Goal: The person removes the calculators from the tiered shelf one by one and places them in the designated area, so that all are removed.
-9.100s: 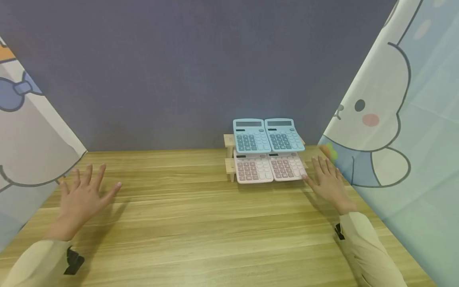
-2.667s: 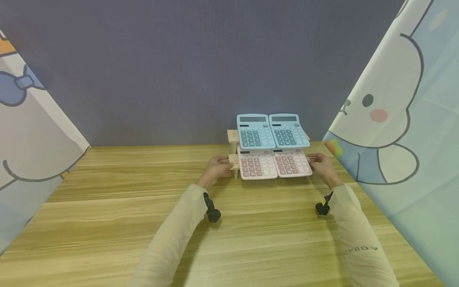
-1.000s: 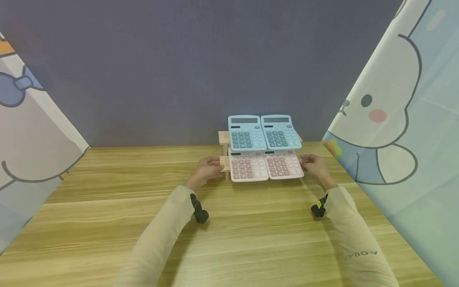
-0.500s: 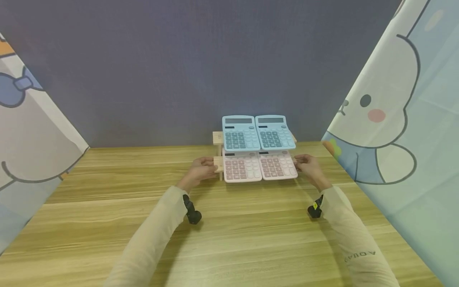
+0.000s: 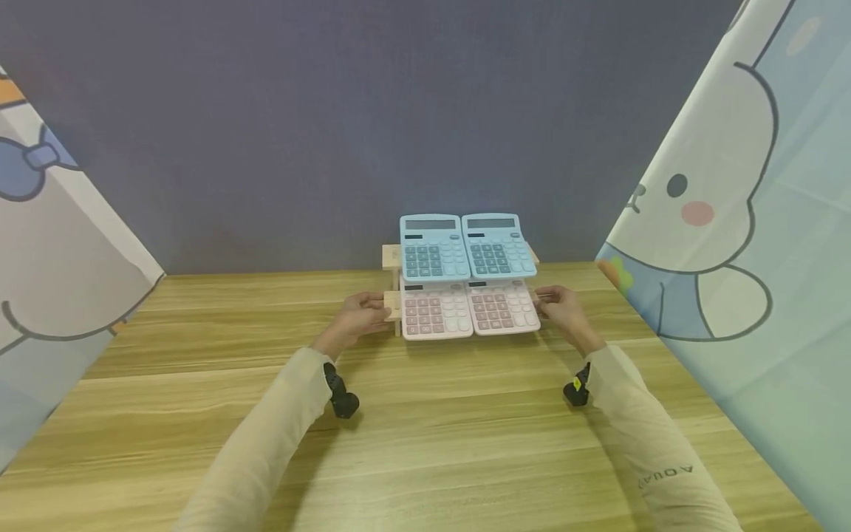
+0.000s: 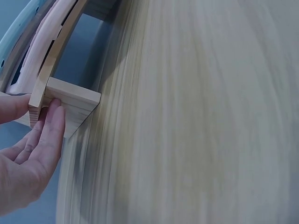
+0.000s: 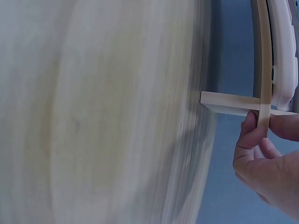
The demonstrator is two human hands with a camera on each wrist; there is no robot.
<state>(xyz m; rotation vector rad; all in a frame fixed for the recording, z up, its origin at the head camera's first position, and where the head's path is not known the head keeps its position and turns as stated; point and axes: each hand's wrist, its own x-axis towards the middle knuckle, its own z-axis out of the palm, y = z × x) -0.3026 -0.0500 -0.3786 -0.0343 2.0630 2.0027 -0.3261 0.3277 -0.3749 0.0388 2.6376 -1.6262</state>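
Note:
A two-tier wooden display rack (image 5: 392, 304) stands at the back of the table. Two blue calculators (image 5: 435, 247) (image 5: 499, 245) lie side by side on its upper tier, and two pink calculators (image 5: 435, 310) (image 5: 503, 307) on the lower one. My left hand (image 5: 357, 318) pinches the left end of the lower shelf, thumb on top and fingers beneath, as the left wrist view shows. At the other end my right hand (image 5: 561, 309) pinches the same shelf board (image 7: 265, 88) between thumb and curled fingers. Most of the rack's frame is hidden behind the calculators.
The wood-grain table (image 5: 425, 443) runs back to a dark grey panel (image 5: 299, 133). Cartoon-printed cloths hang on both sides, the right cloth (image 5: 764, 258) nearer to the rack. A small black camera (image 5: 342, 395) sits at each wrist.
Both hands first lay spread apart on either side; they then took hold of the lower shelf's ends. Over the last second or so the rack and its calculators have slid left with both hands.

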